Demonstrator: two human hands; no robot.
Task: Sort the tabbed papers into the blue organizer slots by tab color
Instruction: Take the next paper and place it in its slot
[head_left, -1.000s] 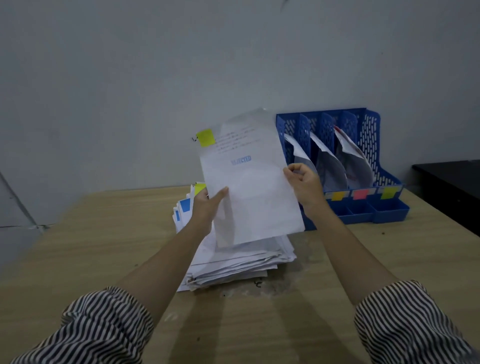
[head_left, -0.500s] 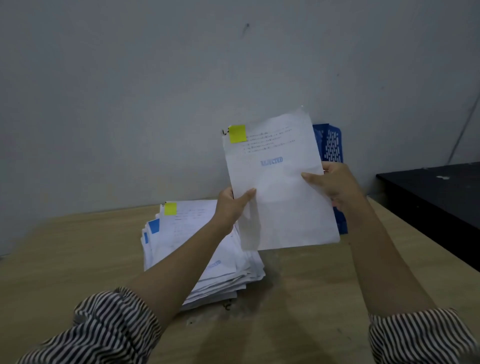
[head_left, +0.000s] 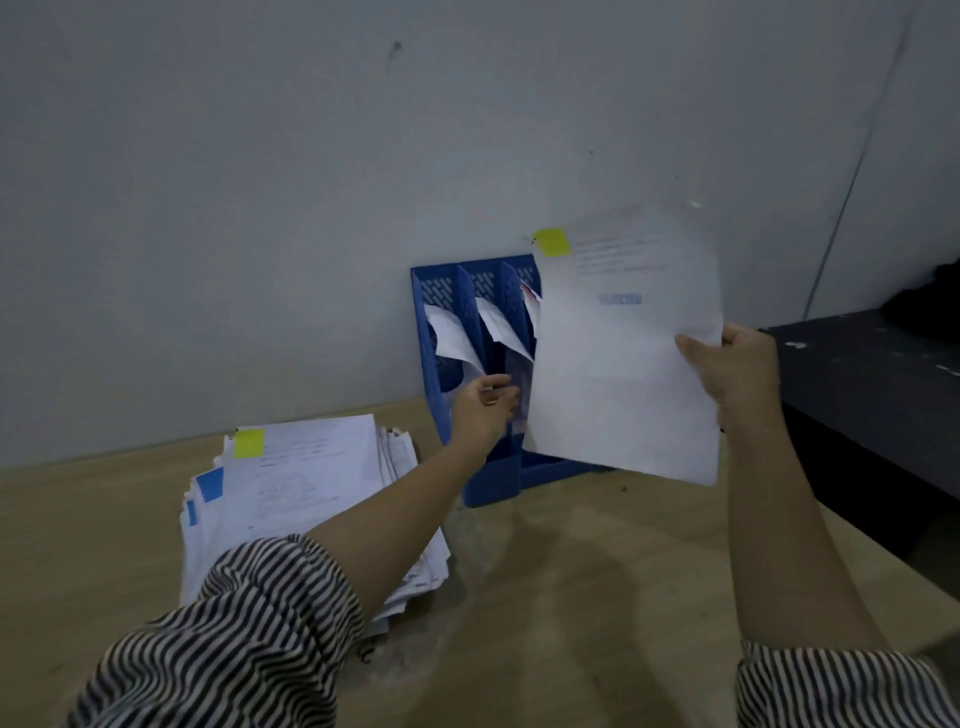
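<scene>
Blue plastic organizer (head_left: 470, 470) stands on the counter (head_left: 571, 597) against the wall; three visible slots each hold curled white sheets. Right hand (head_left: 737, 366) pinches a yellow-tabbed paper (head_left: 618, 364) upright, hiding the organizer's right part. Left hand (head_left: 483, 410) reaches at the slots (blurred; finger state unclear). Paper stack (head_left: 306, 483) lies left.

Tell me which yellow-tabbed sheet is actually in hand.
The upright sheet at the right hand, which pinches its edge in front of the blue organizer. The other yellow-tabbed sheet lies flat atop the stack, untouched.
</scene>
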